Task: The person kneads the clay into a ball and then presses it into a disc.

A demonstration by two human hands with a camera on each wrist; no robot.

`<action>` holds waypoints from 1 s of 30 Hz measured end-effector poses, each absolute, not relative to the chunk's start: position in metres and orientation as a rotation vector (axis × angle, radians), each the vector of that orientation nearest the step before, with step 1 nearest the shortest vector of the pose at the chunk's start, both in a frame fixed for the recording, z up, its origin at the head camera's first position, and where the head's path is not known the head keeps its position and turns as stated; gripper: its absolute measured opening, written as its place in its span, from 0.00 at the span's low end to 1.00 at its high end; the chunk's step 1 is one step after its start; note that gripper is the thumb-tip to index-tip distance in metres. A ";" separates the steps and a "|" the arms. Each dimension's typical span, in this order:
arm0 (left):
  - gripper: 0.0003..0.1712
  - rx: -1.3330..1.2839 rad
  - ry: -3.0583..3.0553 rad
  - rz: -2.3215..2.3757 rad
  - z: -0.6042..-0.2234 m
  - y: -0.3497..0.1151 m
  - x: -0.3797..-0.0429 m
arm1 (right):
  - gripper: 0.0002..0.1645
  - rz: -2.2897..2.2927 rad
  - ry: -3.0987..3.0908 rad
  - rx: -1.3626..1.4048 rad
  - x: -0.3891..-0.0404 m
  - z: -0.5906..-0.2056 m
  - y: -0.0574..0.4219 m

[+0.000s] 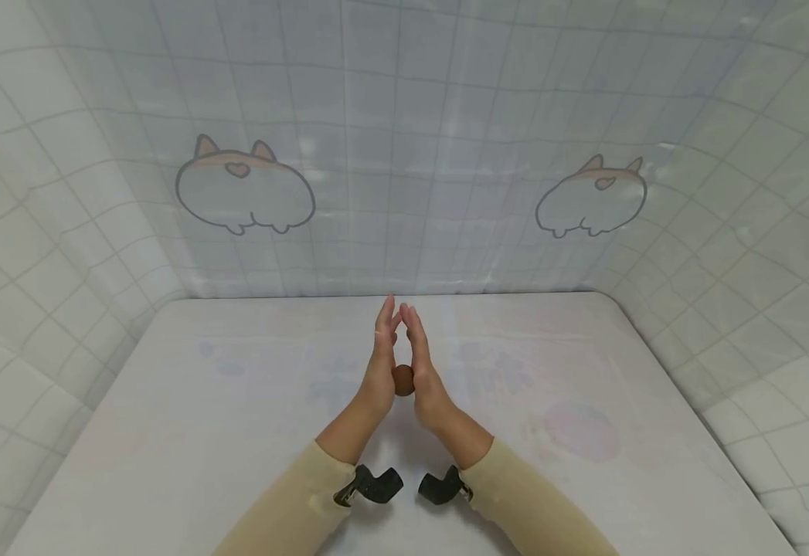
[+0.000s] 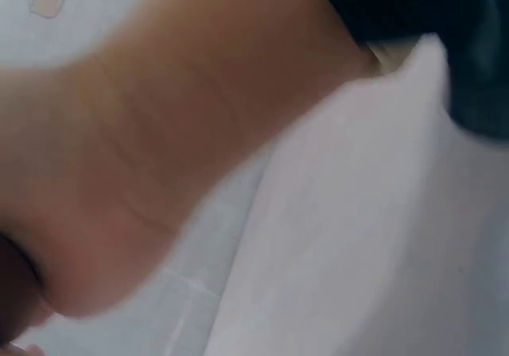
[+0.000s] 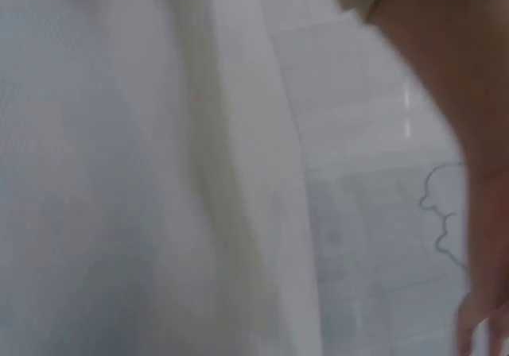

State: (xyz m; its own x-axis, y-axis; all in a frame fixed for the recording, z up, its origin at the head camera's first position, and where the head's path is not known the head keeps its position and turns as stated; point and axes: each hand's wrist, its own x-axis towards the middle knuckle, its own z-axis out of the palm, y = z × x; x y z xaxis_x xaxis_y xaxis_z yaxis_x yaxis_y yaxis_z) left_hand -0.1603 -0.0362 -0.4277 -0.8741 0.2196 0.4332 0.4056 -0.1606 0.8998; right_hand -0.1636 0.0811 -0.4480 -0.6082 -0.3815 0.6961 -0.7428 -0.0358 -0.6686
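A small brown ball (image 1: 402,380) sits between the heels of two palms that face each other over the white table (image 1: 251,432). My left hand (image 1: 379,363) presses it from the left, fingers straight and pointing away from me. From the other side my right hand (image 1: 426,374) presses with its fingers straight too, the fingertips of both hands leaning close together. In the left wrist view part of the ball (image 2: 14,292) shows dark beside the palm heel. The right wrist view has the right hand (image 3: 489,284) at its edge, with the ball hidden.
Pale grid-patterned sheeting (image 1: 404,193) rises behind the table and along both sides. It carries cartoon animal drawings (image 1: 244,189). A black wrist camera mount (image 1: 376,486) is strapped at the left cuff, another mount (image 1: 440,488) at the right.
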 end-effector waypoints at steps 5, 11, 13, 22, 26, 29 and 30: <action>0.48 -0.675 -2.132 -2.115 -0.437 -0.035 -0.162 | 0.53 1.669 -1.882 1.143 -0.161 -0.442 0.080; 0.54 -0.701 -2.347 -1.887 -0.449 -0.034 -0.161 | 0.52 1.844 -1.874 0.974 -0.159 -0.434 0.082; 0.55 -0.745 -2.337 -1.863 -0.450 -0.033 -0.160 | 0.52 1.910 -1.903 0.904 -0.159 -0.432 0.083; 0.50 -1.012 -2.060 -1.860 -0.443 -0.031 -0.156 | 0.48 2.036 -2.031 0.783 -0.169 -0.433 0.084; 0.51 -0.976 -1.997 -1.797 -0.435 -0.031 -0.156 | 0.52 2.017 -2.098 0.867 -0.170 -0.440 0.083; 0.52 -0.907 -1.975 -1.773 -0.430 -0.033 -0.159 | 0.53 1.955 -2.113 0.965 -0.168 -0.443 0.082; 0.52 -0.881 -1.970 -1.778 -0.430 -0.034 -0.160 | 0.53 1.941 -2.104 0.997 -0.167 -0.444 0.081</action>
